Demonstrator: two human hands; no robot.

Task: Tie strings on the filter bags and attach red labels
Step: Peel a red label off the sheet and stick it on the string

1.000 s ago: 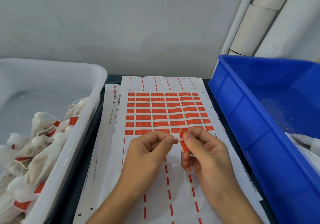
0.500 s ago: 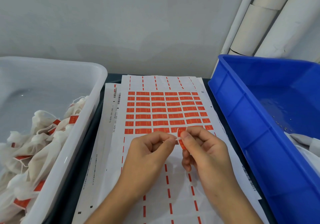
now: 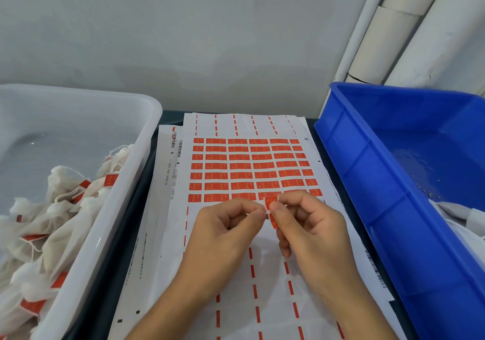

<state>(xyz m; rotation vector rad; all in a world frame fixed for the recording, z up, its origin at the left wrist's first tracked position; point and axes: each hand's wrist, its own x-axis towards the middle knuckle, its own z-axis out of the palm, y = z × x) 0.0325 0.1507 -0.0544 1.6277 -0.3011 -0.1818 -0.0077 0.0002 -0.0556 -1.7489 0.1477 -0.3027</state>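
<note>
Grey wall stood behind the dark table (image 3: 154, 161), where a label sheet (image 3: 252, 167) lay between a white bin (image 3: 147, 119) of tagged bags (image 3: 60, 208) and a blue bin (image 3: 349, 161). Your left hand (image 3: 225, 224) pinched a thin white string (image 3: 266, 211) at its fingertips; your right hand (image 3: 312, 224) pinched a red label (image 3: 271, 208) beside them, folding down past your thumb. Both sets of fingers were curled tight, tips nearly touching. That label looked light, limp and sticky, so you'd want to grip its edges, not the glue; the string would slip easily.
</note>
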